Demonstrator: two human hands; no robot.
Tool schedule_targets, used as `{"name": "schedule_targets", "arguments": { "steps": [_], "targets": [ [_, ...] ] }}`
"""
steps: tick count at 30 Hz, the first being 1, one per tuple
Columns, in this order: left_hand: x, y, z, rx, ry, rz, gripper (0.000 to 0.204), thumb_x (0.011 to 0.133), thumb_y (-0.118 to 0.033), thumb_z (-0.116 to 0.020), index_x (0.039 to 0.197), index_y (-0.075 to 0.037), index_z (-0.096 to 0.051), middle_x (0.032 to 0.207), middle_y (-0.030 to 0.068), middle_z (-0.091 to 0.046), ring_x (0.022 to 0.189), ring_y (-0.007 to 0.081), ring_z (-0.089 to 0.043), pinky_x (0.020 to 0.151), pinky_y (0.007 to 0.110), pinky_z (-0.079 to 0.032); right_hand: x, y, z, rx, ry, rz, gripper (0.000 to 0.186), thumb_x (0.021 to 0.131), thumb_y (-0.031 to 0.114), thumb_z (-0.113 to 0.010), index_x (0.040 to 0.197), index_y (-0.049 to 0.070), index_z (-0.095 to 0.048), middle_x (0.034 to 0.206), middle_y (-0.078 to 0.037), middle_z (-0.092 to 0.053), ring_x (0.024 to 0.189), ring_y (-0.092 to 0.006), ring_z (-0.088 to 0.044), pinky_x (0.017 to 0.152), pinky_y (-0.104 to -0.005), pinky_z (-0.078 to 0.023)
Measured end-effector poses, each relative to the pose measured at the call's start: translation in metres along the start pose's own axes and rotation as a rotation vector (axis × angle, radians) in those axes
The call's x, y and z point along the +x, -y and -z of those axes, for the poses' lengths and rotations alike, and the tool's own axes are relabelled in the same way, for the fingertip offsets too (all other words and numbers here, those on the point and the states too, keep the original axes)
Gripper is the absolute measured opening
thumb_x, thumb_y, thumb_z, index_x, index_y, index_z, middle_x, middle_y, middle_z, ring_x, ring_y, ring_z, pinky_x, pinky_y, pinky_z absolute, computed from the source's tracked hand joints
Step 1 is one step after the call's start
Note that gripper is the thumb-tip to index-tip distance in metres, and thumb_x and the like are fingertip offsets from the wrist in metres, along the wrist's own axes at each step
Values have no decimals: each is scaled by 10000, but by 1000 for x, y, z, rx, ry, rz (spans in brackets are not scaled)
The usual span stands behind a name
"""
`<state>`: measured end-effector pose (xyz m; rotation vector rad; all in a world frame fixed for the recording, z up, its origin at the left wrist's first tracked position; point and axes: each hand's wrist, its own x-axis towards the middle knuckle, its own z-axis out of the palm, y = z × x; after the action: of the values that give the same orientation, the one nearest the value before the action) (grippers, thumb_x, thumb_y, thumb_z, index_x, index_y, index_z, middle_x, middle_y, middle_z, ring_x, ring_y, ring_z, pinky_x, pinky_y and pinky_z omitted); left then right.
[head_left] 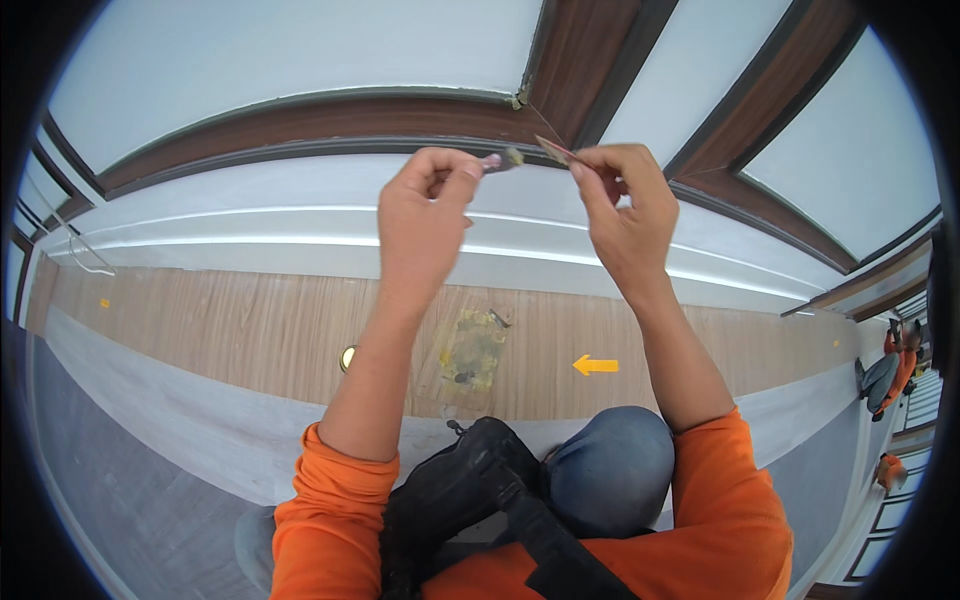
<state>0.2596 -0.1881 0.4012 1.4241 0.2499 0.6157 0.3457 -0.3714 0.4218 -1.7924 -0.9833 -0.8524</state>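
Note:
My left hand (426,205) grips a small lilac-and-grey tool (500,160) with a yellowish-green lump at its tip, perhaps putty. My right hand (625,210) pinches a thin, flat reddish-brown piece (555,150), held at a slant just right of that tip. Both are raised before a dark brown wood panel frame (420,120) with white infill. At the frame's inner corner is a small greenish patch (518,101). Below on the wood-look floor (230,330) lies a stained yellowish sheet (470,355), and a small round tin (347,358) shows beside my left forearm.
A white skirting (300,225) runs under the frame. A yellow arrow marker (596,365) lies on the floor. A white cable (85,260) hangs at the far left. My knee and a black bag (450,480) are below. Two people in orange (898,370) (890,472) are at the far right.

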Motion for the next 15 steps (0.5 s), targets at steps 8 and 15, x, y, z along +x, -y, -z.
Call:
{"name": "schedule_targets", "arguments": {
  "steps": [8,15],
  "targets": [
    [0,-24,34,-103,-22,62,164,974,-246,-670,983,-91,-721,1026,61,-737,858,107,-629,697,286,-530,38,23,-7,-137,-90,93,105,859,-18,-755,942,40,-728,843,-40,-672,659,-102,-603,576,-256,-489],
    [4,-38,40,-148,1,34,185,959,-252,-682,1008,-81,-730,1021,64,-736,874,113,-619,704,285,-525,68,38,-12,-172,-2,51,44,871,34,-752,915,34,-752,810,-35,-686,661,-100,-615,614,-246,-507]
  ]
}}
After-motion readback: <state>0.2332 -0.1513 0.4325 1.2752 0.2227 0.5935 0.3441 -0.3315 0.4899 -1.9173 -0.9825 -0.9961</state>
